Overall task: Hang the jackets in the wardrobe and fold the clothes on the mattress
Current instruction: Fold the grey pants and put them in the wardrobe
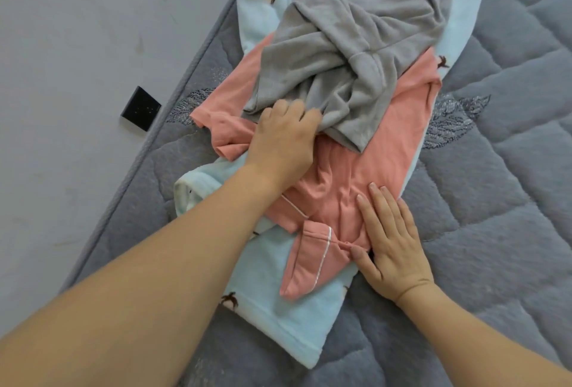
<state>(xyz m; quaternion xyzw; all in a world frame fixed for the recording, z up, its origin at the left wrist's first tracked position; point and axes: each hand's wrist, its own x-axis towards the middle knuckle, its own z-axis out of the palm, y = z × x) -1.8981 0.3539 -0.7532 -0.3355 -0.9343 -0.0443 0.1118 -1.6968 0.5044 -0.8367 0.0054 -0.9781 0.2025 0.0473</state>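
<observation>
On the quilted grey mattress lies a pale blue garment, a coral garment over it, a grey one topmost. The left hand curls its fingers into the grey cloth's edge; the right hand presses flat on coral.

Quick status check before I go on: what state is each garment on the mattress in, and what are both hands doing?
Grey knit garment: crumpled, unfolded, top of the pile.
Coral-pink piped garment: spread, rumpled, under the grey one.
Pale blue fleece garment with bird print: lying flat at the bottom.
Left hand: fingers curled at the grey garment's edge.
Right hand: flat, pressing the pink garment.
Grey quilted mattress: bears the pile.
</observation>
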